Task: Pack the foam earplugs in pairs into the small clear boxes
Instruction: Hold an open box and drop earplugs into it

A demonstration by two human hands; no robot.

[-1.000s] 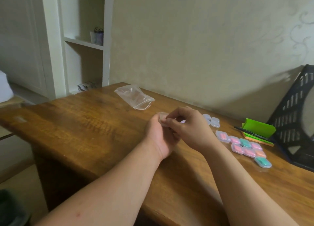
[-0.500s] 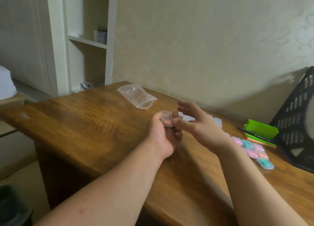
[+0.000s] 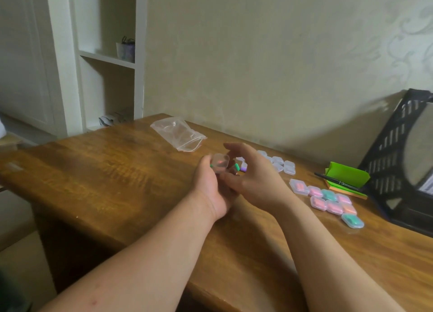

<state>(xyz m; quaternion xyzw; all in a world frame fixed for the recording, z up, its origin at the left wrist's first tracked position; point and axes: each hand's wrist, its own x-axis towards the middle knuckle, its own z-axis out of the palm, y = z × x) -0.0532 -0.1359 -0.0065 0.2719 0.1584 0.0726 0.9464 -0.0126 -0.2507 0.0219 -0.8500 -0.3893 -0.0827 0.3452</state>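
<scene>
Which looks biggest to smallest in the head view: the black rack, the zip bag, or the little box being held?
1. black mesh rack, even though the picture edge cuts it off
2. clear zip bag
3. small clear box, held in the left hand

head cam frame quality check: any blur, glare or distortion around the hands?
Head view: soft throughout; the box in the left hand is smeared, contents just a pink blur; wide-angle bend tilts the shelf uprights; dull sheen on the table at left, no hard glare; the black rack casts a soft shadow on the wall.
</scene>
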